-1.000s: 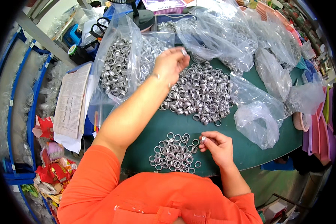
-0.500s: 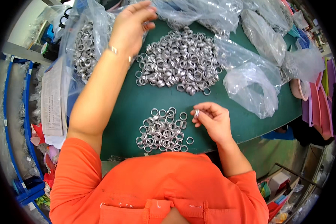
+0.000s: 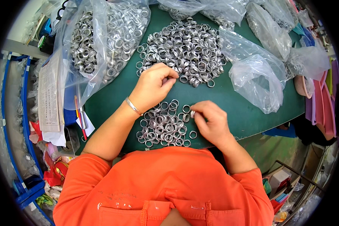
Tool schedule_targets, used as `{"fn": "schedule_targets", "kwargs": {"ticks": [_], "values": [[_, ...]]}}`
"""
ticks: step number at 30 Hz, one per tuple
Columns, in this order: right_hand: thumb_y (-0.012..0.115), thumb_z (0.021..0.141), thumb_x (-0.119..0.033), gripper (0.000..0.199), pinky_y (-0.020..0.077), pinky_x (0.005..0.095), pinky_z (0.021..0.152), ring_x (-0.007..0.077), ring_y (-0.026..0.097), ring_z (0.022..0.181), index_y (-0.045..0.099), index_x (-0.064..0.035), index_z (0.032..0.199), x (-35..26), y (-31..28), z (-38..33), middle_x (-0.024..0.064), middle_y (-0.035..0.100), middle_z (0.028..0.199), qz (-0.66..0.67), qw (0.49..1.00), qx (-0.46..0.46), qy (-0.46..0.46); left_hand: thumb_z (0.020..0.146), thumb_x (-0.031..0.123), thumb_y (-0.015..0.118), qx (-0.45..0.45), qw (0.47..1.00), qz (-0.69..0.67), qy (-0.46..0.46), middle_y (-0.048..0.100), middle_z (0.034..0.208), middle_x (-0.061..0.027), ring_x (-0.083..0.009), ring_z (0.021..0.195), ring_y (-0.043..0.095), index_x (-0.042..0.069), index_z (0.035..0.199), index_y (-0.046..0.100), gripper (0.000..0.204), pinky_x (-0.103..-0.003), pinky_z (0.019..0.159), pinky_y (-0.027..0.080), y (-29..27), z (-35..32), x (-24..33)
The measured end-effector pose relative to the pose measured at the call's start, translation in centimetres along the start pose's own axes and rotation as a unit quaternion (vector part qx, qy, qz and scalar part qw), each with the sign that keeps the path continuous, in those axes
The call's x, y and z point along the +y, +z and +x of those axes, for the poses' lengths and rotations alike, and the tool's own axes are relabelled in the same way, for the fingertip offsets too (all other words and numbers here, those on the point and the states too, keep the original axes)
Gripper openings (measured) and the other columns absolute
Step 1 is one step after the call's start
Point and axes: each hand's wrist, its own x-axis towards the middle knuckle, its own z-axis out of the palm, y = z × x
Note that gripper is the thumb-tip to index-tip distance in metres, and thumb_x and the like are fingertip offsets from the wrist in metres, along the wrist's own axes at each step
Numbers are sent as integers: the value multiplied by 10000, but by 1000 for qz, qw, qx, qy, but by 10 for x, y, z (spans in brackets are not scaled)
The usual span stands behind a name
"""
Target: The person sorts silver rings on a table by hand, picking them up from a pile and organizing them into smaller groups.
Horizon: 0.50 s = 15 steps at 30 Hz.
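Several small silver metal rings [image 3: 164,126] lie in a loose cluster near the table's front edge. A far larger heap of the same rings [image 3: 188,49] spreads behind it. My left hand [image 3: 152,86], a bangle on its wrist, hovers between the two piles by the heap's near left edge. Its fingers are curled in, and whatever they hold is hidden. At the right side of the small cluster, my right hand [image 3: 213,119] pinches a metal ring [image 3: 192,113] between thumb and fingers. One single ring [image 3: 193,134] lies just below it, slightly apart from the others.
A clear plastic bag full of rings [image 3: 120,41] stands at the back left. To the right lies a crumpled clear bag [image 3: 256,84], with more bags [image 3: 269,35] behind it. Printed paper [image 3: 49,98] and pens [image 3: 80,118] sit by the left edge of the green table [image 3: 233,122].
My left hand has come back from the bag at the far left down toward the small cluster, its fingers now curled. My right hand has shifted slightly left, still pinching a ring.
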Motion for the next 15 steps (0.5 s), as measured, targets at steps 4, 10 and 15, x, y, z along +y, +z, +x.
{"fn": "schedule_targets", "kwargs": {"ticks": [4,10,15], "values": [[647,810,-3,97,524,371,686,310,640,778,655,4,906,0,-6,3,146,649,851,3,998,-61,12,755,40,713,36,980,135,140,595,818,-105,-270,710,604,29,863,674,115,-347,632,495,19,4,-16],[636,842,-66,89,511,446,670,390,616,759,608,0,895,38,-16,35,170,613,824,-274,955,62,94,702,64,734,38,959,221,175,534,784,-99,-305,737,575,35,794,625,146,-401,667,476,33,13,-12],[622,859,-74,97,523,440,656,386,620,741,602,-3,921,44,-18,36,167,614,826,-268,960,46,70,775,8,686,13,998,38,50,604,793,-66,-193,715,644,6,844,625,92,-298,627,517,22,-1,-5]]}}
